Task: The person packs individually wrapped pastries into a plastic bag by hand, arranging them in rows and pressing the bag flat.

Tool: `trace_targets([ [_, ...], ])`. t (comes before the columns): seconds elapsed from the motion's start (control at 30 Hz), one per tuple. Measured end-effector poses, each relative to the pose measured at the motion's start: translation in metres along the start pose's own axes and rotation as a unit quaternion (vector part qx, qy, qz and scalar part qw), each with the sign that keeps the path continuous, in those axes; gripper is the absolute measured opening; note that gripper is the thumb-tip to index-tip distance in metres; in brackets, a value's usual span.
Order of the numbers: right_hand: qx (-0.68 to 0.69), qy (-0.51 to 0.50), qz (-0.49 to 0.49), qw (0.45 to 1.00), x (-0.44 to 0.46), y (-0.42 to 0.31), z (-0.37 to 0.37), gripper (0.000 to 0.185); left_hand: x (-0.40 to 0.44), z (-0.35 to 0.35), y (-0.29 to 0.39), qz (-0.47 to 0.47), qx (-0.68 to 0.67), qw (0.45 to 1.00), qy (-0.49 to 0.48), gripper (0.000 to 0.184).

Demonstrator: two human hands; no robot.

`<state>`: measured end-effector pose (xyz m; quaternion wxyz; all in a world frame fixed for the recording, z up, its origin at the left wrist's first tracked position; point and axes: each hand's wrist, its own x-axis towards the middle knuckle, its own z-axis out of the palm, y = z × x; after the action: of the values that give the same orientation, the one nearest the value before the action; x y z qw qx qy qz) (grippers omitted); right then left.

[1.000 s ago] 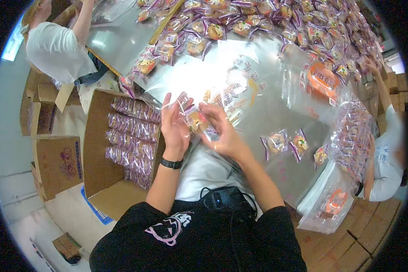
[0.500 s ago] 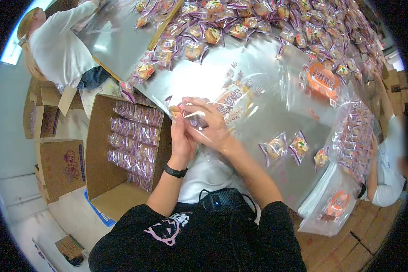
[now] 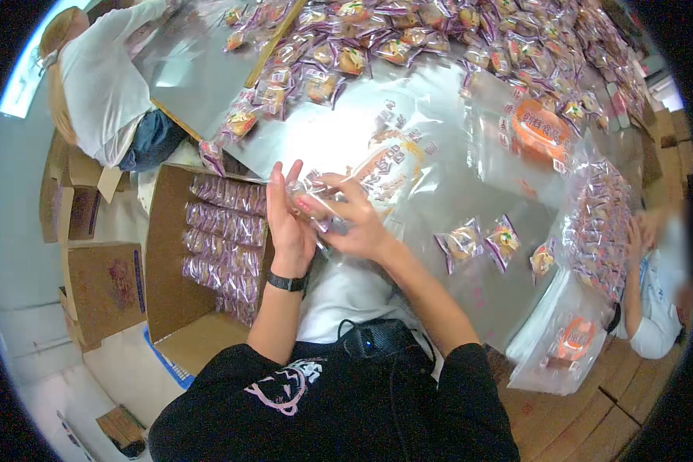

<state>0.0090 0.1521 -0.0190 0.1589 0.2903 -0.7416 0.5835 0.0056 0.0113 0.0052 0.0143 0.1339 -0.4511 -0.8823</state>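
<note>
Both of my hands are over the near edge of the metal table. My left hand (image 3: 289, 227) is upright, its fingers stretched out and the palm beside some crumpled clear plastic wrapping (image 3: 309, 202) with a bit of red on it. My right hand (image 3: 358, 223) curls its fingers around that wrapping from the right; what lies inside it is hard to make out. Just beyond, a large clear bag (image 3: 389, 165) with orange and purple print lies flat on the table.
To my left, an open cardboard box (image 3: 165, 254) holds rows of purple packets (image 3: 227, 231). Wrapped pastries (image 3: 462, 242) lie at right, near a filled clear bag (image 3: 597, 223) and flat printed bags (image 3: 566, 346). More packets are heaped at the back. Co-workers stand at left and right.
My left hand's fingers have straightened and spread from their grip on the plastic. My right hand has stayed on it, shifting slightly. The right co-worker's hands have come into view by the filled bag.
</note>
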Motion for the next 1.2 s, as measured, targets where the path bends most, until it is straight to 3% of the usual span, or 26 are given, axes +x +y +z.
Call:
trace_targets([
  [0.1, -0.028, 0.004, -0.028, 0.999, 0.002, 0.001, 0.007, 0.06, -0.008, 0.014, 0.004, -0.012, -0.011, 0.999, 0.04, 0.062],
  [0.2, -0.046, 0.031, -0.045, 0.997, 0.009, 0.0, 0.012, 0.058, -0.006, 0.013, 0.001, -0.022, -0.056, 0.998, 0.015, 0.061],
  [0.33, -0.104, 0.027, -0.067, 0.992, 0.02, -0.002, 0.011, 0.062, -0.005, 0.013, -0.005, -0.008, 0.007, 1.0, 0.017, 0.054],
  [0.53, -0.1, 0.024, -0.014, 0.995, 0.031, -0.002, 0.007, 0.07, -0.005, 0.013, -0.013, 0.015, 0.046, 0.999, -0.026, 0.041],
  [0.73, -0.046, -0.012, 0.002, 0.999, 0.03, -0.016, -0.011, 0.074, 0.013, -0.015, 0.0, -0.002, 0.082, 0.994, -0.071, 0.035],
  [0.8, 0.051, -0.025, 0.024, 0.998, 0.024, 0.002, -0.011, 0.067, 0.021, -0.029, -0.005, 0.0, 0.062, 0.994, -0.087, 0.035],
  [0.87, 0.11, -0.025, 0.046, 0.992, 0.015, 0.027, -0.008, 0.064, 0.014, -0.025, -0.008, -0.01, 0.076, 0.993, -0.087, 0.047],
  [0.9, -0.012, 0.005, -0.012, 1.0, 0.028, 0.012, -0.018, 0.045, 0.01, -0.024, -0.011, -0.018, 0.079, 0.993, -0.09, 0.051],
  [1.0, -0.008, 0.053, -0.036, 0.998, 0.039, 0.017, -0.014, 0.03, -0.001, -0.012, -0.014, -0.015, 0.068, 0.991, -0.111, 0.064],
  [1.13, 0.079, 0.129, 0.116, 0.982, 0.036, 0.006, -0.002, 0.018, -0.003, -0.011, -0.015, -0.025, 0.046, 0.994, -0.099, 0.074],
  [1.2, 0.025, 0.102, 0.063, 0.992, 0.036, 0.007, 0.0, 0.022, -0.002, -0.013, -0.018, -0.021, 0.046, 0.995, -0.086, 0.081],
])
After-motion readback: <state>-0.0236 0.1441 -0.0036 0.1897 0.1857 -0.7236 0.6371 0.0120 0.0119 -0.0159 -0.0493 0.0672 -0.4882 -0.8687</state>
